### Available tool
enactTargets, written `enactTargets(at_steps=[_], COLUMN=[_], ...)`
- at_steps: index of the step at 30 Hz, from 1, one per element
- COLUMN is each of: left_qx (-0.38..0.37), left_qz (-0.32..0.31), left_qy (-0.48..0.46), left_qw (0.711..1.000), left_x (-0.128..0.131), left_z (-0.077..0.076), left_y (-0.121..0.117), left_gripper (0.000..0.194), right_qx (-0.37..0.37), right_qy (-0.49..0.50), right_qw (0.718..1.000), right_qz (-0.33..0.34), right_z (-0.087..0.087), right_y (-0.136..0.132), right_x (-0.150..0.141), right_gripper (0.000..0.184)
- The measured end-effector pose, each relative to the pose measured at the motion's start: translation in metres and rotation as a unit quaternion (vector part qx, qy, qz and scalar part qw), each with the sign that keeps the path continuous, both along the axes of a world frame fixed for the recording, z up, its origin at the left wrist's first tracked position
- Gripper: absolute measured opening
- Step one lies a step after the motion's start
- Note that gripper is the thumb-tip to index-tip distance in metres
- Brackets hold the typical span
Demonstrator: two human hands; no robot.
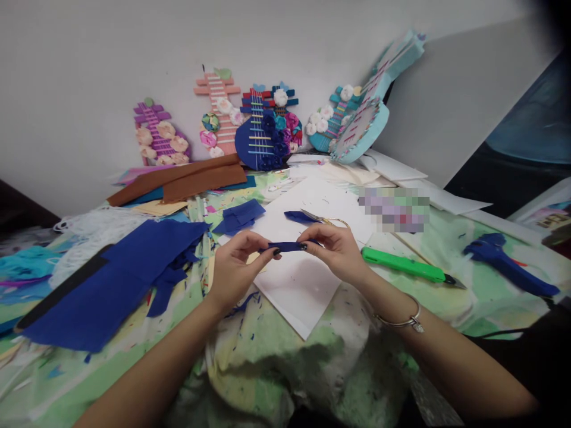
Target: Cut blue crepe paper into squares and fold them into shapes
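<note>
Between my two hands stretches a narrow dark blue strip [288,246], which looks like folded crepe paper. My left hand [241,258] pinches its left end between thumb and fingers. At the right end, my right hand [332,246] pinches it the same way. Under the strip lies a white paper sheet [303,291]. Just beyond my right hand are scissors [328,220] with gold handles, their blades beside a small blue paper piece [300,217]. Another cut blue piece [241,215] rests beyond my left hand.
Large blue paper [120,279] covers the left side, near white cord [89,238]. To the right lie a green utility knife [404,264], blade exposed, and a blue glue gun [508,261]. Brown paper [196,178] and several decorated guitar shapes [256,134] are at the back.
</note>
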State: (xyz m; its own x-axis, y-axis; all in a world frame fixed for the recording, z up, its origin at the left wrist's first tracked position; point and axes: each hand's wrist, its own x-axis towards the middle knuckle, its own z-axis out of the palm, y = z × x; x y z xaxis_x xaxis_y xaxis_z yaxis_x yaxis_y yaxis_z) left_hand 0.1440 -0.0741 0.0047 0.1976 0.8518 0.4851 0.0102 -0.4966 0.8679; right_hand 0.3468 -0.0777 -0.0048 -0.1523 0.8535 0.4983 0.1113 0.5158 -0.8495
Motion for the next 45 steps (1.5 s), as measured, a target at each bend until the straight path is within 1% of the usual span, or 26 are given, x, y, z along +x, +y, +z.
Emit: enactTargets(at_steps=[10,18,21,25,28,31,35,41,43,45], left_qx=[-0.021,-0.028,-0.03,-0.033,-0.035,-0.037,-0.036,-0.04,-0.039,-0.054], left_qz=[0.027,0.026,0.025,0.026,0.026,0.02,0.016,0.025,0.024,0.003], left_qy=[0.014,0.01,0.006,-0.006,-0.018,-0.021,-0.014,-0.02,-0.02,-0.001], left_qw=[0.999,0.999,0.999,0.999,0.999,0.999,0.999,0.999,0.999,0.999], left_x=[0.0004,0.0018,0.002,0.002,0.0015,0.0005,-0.0008,-0.0038,-0.004,-0.0029], left_z=[0.0023,0.0035,0.0026,0.0016,0.0014,0.0005,-0.0016,-0.0022,-0.0015,-0.001], left_y=[0.0013,0.0012,0.0013,0.0014,0.0023,0.004,0.0067,0.0091,0.0087,0.0075], left_gripper=[0.016,0.017,0.017,0.024,0.025,0.029,0.023,0.024,0.03,0.044], right_qx=[-0.003,-0.015,-0.017,-0.022,-0.03,-0.04,-0.04,-0.036,-0.033,-0.03], right_qy=[0.001,0.005,0.008,-0.004,-0.005,0.003,0.004,0.003,-0.003,-0.013], right_qw=[1.0,1.0,1.0,0.999,0.999,0.999,0.999,0.999,0.999,0.999], right_qz=[0.014,0.021,0.021,0.025,0.029,0.025,0.007,-0.011,-0.013,-0.012], right_z=[0.0015,0.002,0.0019,0.0022,0.002,0.0014,0.0011,-0.0011,-0.0028,-0.0045], right_y=[-0.002,-0.002,-0.0019,-0.0023,-0.0026,-0.0025,-0.0015,0.0001,0.0003,0.0001], right_x=[0.0012,0.0,-0.0004,-0.0005,-0.0009,-0.0018,-0.0029,-0.0015,-0.0018,-0.0031], right_gripper=[0.004,0.012,0.011,0.007,0.006,0.005,0.003,0.003,0.003,0.004])
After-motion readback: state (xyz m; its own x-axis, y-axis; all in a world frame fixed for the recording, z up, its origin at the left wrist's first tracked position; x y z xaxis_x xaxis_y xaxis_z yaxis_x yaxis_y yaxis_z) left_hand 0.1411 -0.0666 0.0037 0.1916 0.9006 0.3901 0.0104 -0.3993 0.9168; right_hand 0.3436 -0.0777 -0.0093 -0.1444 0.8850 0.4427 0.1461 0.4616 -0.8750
